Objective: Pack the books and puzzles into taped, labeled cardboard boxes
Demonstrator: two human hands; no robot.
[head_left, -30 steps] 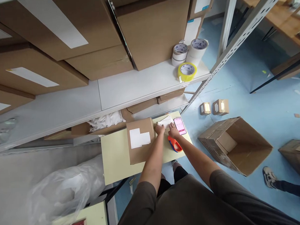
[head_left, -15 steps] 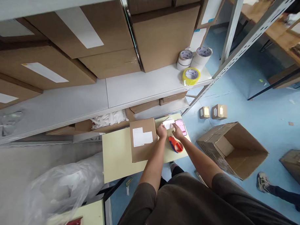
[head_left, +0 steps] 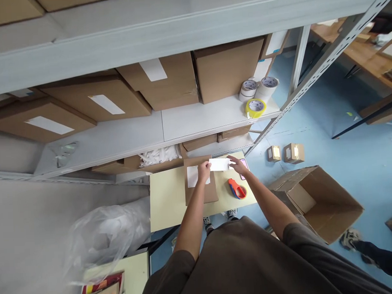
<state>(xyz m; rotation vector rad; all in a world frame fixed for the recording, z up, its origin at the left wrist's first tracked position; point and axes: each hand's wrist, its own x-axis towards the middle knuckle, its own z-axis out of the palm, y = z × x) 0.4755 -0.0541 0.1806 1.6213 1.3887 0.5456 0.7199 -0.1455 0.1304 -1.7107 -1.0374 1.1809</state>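
My left hand [head_left: 203, 170] pinches the left end of a white paper slip [head_left: 219, 164], held stretched out above the table. At the slip's right end are the fingers of my right hand [head_left: 238, 166], which seem to grip its edge. Below my left hand lies a closed cardboard box [head_left: 200, 195] with white labels [head_left: 192, 176] on top, partly covered by my hand and forearm. An orange and blue tape dispenser [head_left: 237, 189] rests on the cream table [head_left: 167, 199]. Beside my right hand a phone [head_left: 244, 163] shows only in part.
A grey shelf [head_left: 195, 123] behind the table bears large cartons [head_left: 230, 70] and tape rolls [head_left: 255, 107]. An open carton [head_left: 316, 198] stands on the floor to the right, near two small boxes [head_left: 293, 153] and another person's foot [head_left: 350, 239]. Clear plastic wrap [head_left: 112, 231] is at left.
Both hands have lifted the white slip off the table and moved it left, to the edge of the box. The camera view has shifted, showing more of the upper shelf.
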